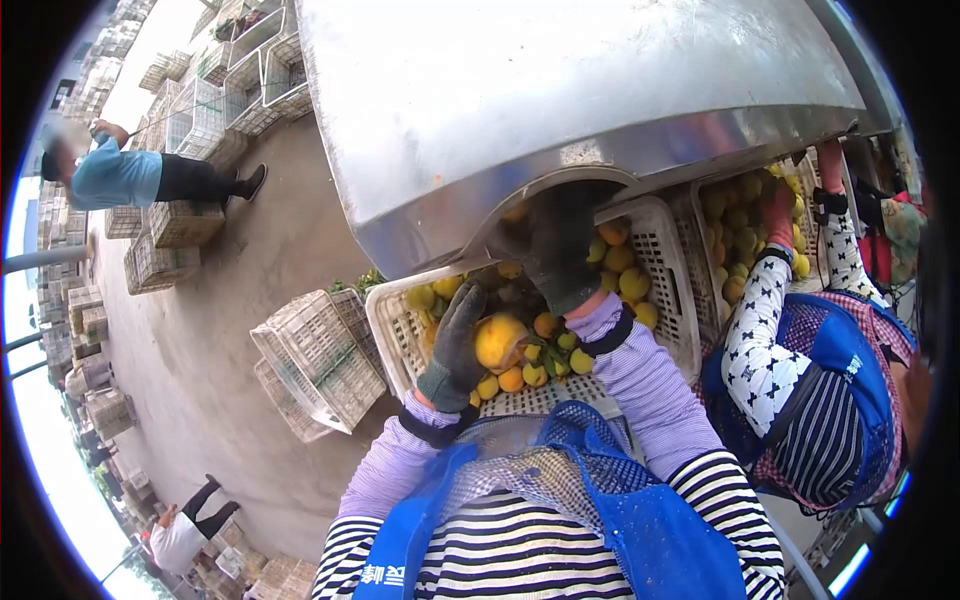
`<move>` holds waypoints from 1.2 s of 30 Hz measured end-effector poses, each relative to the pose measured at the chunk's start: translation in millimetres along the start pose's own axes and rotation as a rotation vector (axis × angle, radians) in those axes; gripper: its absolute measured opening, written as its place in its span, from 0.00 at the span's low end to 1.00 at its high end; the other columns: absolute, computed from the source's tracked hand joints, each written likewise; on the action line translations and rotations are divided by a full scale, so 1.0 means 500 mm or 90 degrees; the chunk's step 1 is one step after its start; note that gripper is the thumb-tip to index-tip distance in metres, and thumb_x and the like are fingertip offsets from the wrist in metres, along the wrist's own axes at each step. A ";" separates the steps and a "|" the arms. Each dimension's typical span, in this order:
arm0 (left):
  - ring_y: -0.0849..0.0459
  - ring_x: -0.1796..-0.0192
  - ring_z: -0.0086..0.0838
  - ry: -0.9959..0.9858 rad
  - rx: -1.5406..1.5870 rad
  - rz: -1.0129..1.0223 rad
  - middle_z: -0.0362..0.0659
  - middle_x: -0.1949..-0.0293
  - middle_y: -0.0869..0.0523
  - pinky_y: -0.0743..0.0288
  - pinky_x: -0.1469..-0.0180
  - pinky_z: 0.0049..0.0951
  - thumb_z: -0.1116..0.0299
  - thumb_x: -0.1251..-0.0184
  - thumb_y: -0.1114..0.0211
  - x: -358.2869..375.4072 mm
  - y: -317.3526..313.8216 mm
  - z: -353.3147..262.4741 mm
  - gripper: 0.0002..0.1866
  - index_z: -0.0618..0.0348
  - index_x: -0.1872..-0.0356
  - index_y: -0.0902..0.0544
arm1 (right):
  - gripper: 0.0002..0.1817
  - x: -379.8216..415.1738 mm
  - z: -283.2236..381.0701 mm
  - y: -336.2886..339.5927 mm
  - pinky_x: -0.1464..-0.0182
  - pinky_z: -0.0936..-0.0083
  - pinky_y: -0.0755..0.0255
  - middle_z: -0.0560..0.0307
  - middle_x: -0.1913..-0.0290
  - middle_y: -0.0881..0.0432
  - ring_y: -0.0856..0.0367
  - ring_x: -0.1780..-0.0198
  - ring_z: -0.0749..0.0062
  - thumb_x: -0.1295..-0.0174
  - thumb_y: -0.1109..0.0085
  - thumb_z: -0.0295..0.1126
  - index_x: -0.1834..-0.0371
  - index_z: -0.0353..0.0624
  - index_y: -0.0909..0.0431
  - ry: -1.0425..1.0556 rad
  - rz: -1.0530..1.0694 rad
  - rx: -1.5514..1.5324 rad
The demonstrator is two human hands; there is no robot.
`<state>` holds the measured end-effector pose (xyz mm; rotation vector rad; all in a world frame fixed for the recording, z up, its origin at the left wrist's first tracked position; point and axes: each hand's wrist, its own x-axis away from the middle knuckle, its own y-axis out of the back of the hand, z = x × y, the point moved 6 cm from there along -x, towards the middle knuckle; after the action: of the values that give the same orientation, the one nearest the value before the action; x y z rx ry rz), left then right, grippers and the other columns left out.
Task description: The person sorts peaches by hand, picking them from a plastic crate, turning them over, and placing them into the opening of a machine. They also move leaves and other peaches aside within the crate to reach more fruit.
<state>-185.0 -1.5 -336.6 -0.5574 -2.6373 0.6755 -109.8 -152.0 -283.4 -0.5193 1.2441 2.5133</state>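
A white plastic crate (665,270) under the metal machine holds many yellow, orange and green fruits (628,283). My left hand (455,345), in a dark grey glove, is inside the crate at its left side, fingers stretched out and pointing up. Against its palm side rests a large yellow-orange fruit (500,342). My right hand (560,245), also gloved, reaches up into the arched opening at the machine's lower edge. Its fingers are lost in shadow there, with a fruit partly visible beside them. Small green fruits with leaves (548,355) lie below it.
The metal machine (580,80) overhangs the crate. At right, a co-worker's hand (778,215) is over another fruit crate (708,260). Empty crates (325,355) stand on the floor at left. Farther off are a person in blue (120,178) and another in white (178,543).
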 end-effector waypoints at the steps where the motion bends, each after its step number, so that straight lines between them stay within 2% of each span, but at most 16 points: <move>1: 0.20 0.38 0.33 -0.010 0.095 0.007 0.49 0.39 0.20 0.25 0.34 0.34 0.62 0.20 0.44 -0.007 -0.015 -0.018 0.26 0.66 0.29 0.33 | 0.42 -0.004 0.001 0.007 0.49 0.55 0.23 0.42 0.45 0.21 0.19 0.49 0.48 0.56 0.19 0.51 0.41 0.39 0.26 -0.005 -0.002 -0.018; 2: 0.21 0.36 0.32 -0.192 -0.316 0.013 0.48 0.36 0.22 0.27 0.32 0.32 0.73 0.30 0.32 0.001 -0.017 -0.049 0.32 0.66 0.28 0.34 | 0.43 0.004 -0.003 0.016 0.49 0.56 0.23 0.41 0.44 0.21 0.19 0.49 0.48 0.56 0.19 0.51 0.40 0.39 0.27 -0.038 0.008 -0.087; 5: 0.23 0.33 0.33 -0.187 -0.259 -0.033 0.49 0.33 0.24 0.29 0.29 0.33 0.82 0.41 0.26 0.011 0.008 -0.022 0.40 0.65 0.27 0.35 | 0.51 0.046 0.036 0.057 0.44 0.57 0.23 0.41 0.42 0.23 0.19 0.46 0.47 0.58 0.18 0.52 0.32 0.39 0.32 -0.071 0.155 -0.217; 6: 0.25 0.31 0.35 -0.173 -0.254 -0.015 0.50 0.31 0.26 0.31 0.27 0.35 0.78 0.36 0.29 0.011 0.028 0.010 0.38 0.64 0.25 0.36 | 0.52 0.085 0.057 0.058 0.43 0.57 0.24 0.41 0.42 0.23 0.20 0.45 0.47 0.58 0.18 0.52 0.31 0.39 0.33 -0.065 0.220 -0.205; 7: 0.23 0.33 0.35 -0.151 -0.201 -0.039 0.50 0.32 0.25 0.29 0.29 0.35 0.77 0.37 0.27 0.010 0.030 0.012 0.38 0.65 0.26 0.35 | 0.53 0.120 0.073 0.057 0.42 0.58 0.24 0.41 0.41 0.23 0.20 0.43 0.47 0.58 0.18 0.52 0.30 0.39 0.34 -0.061 0.286 -0.191; 8: 0.21 0.35 0.35 -0.126 -0.149 -0.061 0.50 0.34 0.24 0.27 0.31 0.35 0.75 0.38 0.25 0.009 0.027 0.012 0.39 0.66 0.27 0.35 | 0.52 0.147 0.078 0.054 0.42 0.59 0.25 0.42 0.41 0.23 0.21 0.43 0.48 0.59 0.17 0.49 0.30 0.40 0.33 -0.080 0.275 -0.175; 10: 0.21 0.36 0.36 -0.159 -0.201 -0.052 0.50 0.36 0.23 0.27 0.31 0.36 0.61 0.31 0.29 0.021 -0.006 -0.025 0.36 0.65 0.28 0.35 | 0.50 0.187 0.082 0.034 0.41 0.61 0.25 0.45 0.40 0.22 0.21 0.42 0.51 0.60 0.17 0.44 0.31 0.41 0.31 -0.117 0.249 -0.140; 13: 0.23 0.34 0.36 0.046 0.267 -0.060 0.51 0.35 0.24 0.30 0.29 0.36 0.48 0.22 0.43 0.008 0.000 0.031 0.35 0.65 0.27 0.36 | 0.49 0.180 0.059 0.030 0.38 0.59 0.27 0.44 0.39 0.25 0.25 0.37 0.50 0.57 0.19 0.45 0.30 0.41 0.33 -0.121 0.270 -0.274; 16: 0.25 0.32 0.35 -0.018 0.162 -0.079 0.52 0.34 0.24 0.32 0.28 0.36 0.44 0.19 0.54 0.015 -0.018 -0.001 0.36 0.65 0.27 0.36 | 0.48 0.190 0.038 0.022 0.37 0.60 0.28 0.44 0.38 0.26 0.24 0.39 0.51 0.57 0.20 0.42 0.30 0.40 0.32 -0.230 0.269 -0.483; 19: 0.25 0.32 0.36 -0.056 -0.102 -0.089 0.52 0.33 0.25 0.32 0.30 0.35 0.47 0.20 0.49 0.028 -0.021 -0.038 0.34 0.66 0.27 0.36 | 0.51 0.181 0.038 0.035 0.38 0.64 0.27 0.45 0.39 0.23 0.23 0.39 0.53 0.58 0.18 0.40 0.28 0.38 0.34 -0.146 0.252 -0.385; 22: 0.25 0.33 0.35 -0.085 -0.102 -0.080 0.51 0.34 0.25 0.32 0.30 0.37 0.52 0.25 0.40 0.034 -0.026 -0.054 0.34 0.67 0.28 0.34 | 0.52 0.161 0.050 0.056 0.37 0.62 0.28 0.44 0.38 0.25 0.24 0.38 0.51 0.59 0.18 0.39 0.27 0.38 0.34 -0.150 0.255 -0.370; 25: 0.25 0.34 0.35 -0.130 -0.045 -0.070 0.50 0.35 0.25 0.31 0.31 0.38 0.58 0.33 0.29 0.042 -0.041 -0.062 0.37 0.67 0.30 0.34 | 0.52 0.152 0.067 0.076 0.37 0.61 0.27 0.42 0.36 0.27 0.24 0.38 0.50 0.61 0.18 0.38 0.28 0.38 0.34 -0.047 0.243 -0.285; 28: 0.25 0.33 0.36 -0.174 -0.096 -0.085 0.52 0.34 0.26 0.31 0.30 0.38 0.56 0.35 0.27 0.044 -0.049 -0.064 0.41 0.67 0.28 0.35 | 0.51 0.158 0.050 0.073 0.36 0.57 0.28 0.42 0.34 0.27 0.26 0.36 0.45 0.59 0.18 0.42 0.27 0.42 0.32 -0.051 0.242 -0.344; 31: 0.26 0.33 0.36 -0.167 -0.071 -0.087 0.51 0.34 0.26 0.31 0.30 0.39 0.58 0.37 0.25 0.043 -0.051 -0.070 0.42 0.66 0.28 0.36 | 0.49 0.149 0.053 0.082 0.36 0.56 0.28 0.42 0.35 0.27 0.25 0.37 0.47 0.60 0.18 0.42 0.30 0.42 0.29 -0.042 0.228 -0.349; 34: 0.24 0.36 0.35 -0.165 -0.042 -0.097 0.49 0.37 0.25 0.31 0.31 0.37 0.61 0.34 0.28 0.037 -0.061 -0.089 0.37 0.66 0.31 0.34 | 0.50 0.138 0.075 0.107 0.37 0.56 0.27 0.42 0.38 0.25 0.23 0.40 0.49 0.63 0.17 0.45 0.32 0.43 0.28 0.032 0.133 -0.190; 36: 0.24 0.38 0.34 -0.205 -0.087 -0.134 0.49 0.38 0.24 0.28 0.34 0.36 0.59 0.28 0.34 0.027 -0.050 -0.084 0.33 0.66 0.30 0.35 | 0.48 0.128 0.076 0.105 0.42 0.55 0.26 0.43 0.42 0.24 0.22 0.44 0.49 0.64 0.16 0.46 0.35 0.44 0.26 0.008 0.053 -0.124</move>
<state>-185.5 0.4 -286.2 -0.2128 -3.0038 0.5635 -195.6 -145.8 -253.3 -0.5391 1.0518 2.7212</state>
